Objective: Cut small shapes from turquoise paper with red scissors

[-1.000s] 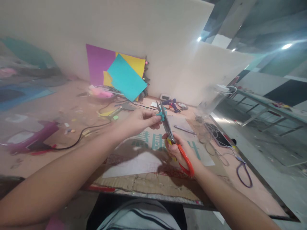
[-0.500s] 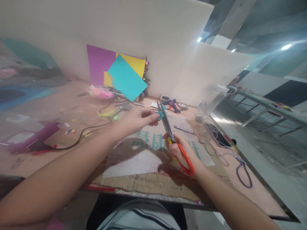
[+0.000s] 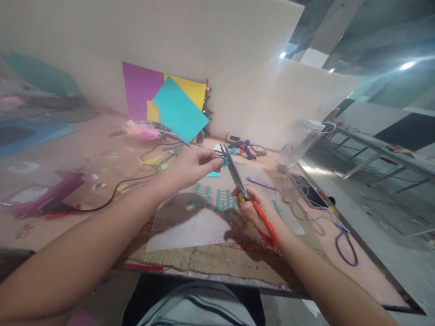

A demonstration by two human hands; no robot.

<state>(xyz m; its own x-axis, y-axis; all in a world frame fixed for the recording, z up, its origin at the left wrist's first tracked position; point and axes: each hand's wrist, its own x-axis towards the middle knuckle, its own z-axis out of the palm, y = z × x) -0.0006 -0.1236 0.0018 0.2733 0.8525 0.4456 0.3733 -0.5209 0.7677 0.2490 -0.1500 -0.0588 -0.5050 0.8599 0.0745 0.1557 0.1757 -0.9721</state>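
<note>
My left hand (image 3: 204,165) pinches a small teal cutout (image 3: 224,160) between thumb and fingertips. Right at that piece are the blades of a pair of scissors (image 3: 234,171), held point-up with a narrow gap between the tips. My right hand (image 3: 256,207) grips their orange-red handles. Under both hands lies a white sheet (image 3: 183,231) with teal cut-out characters (image 3: 224,200), part of the row hidden by my right hand. Another teal scrap (image 3: 213,174) shows just below my left fingers.
Cardboard lies under the sheet. Teal (image 3: 180,108), yellow and purple (image 3: 142,90) sheets lean at the back wall. A purple glue gun (image 3: 61,190) with its cord is at left, a dark blue one (image 3: 246,149) behind. A phone (image 3: 309,192) with cables lies right, near the table edge.
My left hand has shifted slightly left and up with the teal cutout. The scissor handles have moved a little right and down. A teal scrap below my left hand has come into sight.
</note>
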